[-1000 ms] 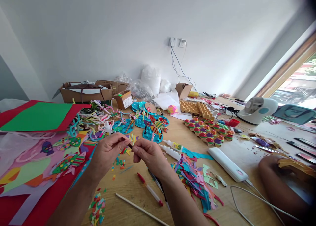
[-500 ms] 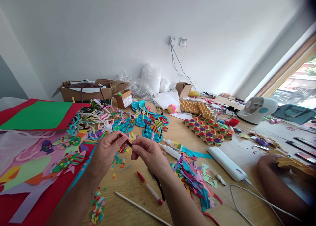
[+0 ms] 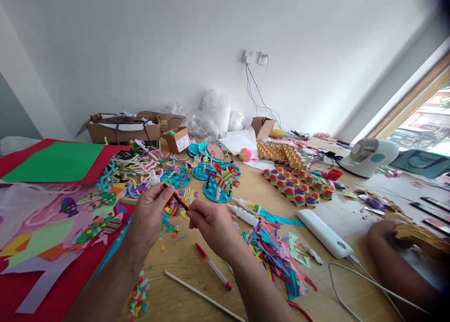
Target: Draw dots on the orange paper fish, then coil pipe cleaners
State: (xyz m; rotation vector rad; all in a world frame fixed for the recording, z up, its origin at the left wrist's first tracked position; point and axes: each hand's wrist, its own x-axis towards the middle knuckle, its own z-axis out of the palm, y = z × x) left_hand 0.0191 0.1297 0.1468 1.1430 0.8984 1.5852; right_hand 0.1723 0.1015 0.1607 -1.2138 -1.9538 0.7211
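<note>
A thin dark brown twisted strip stretches between my hands above the table. My left hand pinches its upper left end, and a dark tip shows above the fingers. At the lower right end, my right hand has it between thumb and fingers. Behind the hands are striped paper fish and blue decorated discs. A red pen and a pale wooden stick lie on the table below them.
Red and green paper sheets and paper fish cover the left. Glue bottles, paper strips, a white power bank and painted egg cartons are to the right. Another person's arm rests at the right edge.
My hands have moved slightly apart, so more of the brown strip shows between them. The dark strip end that hung beside my right wrist is mostly out of sight.
</note>
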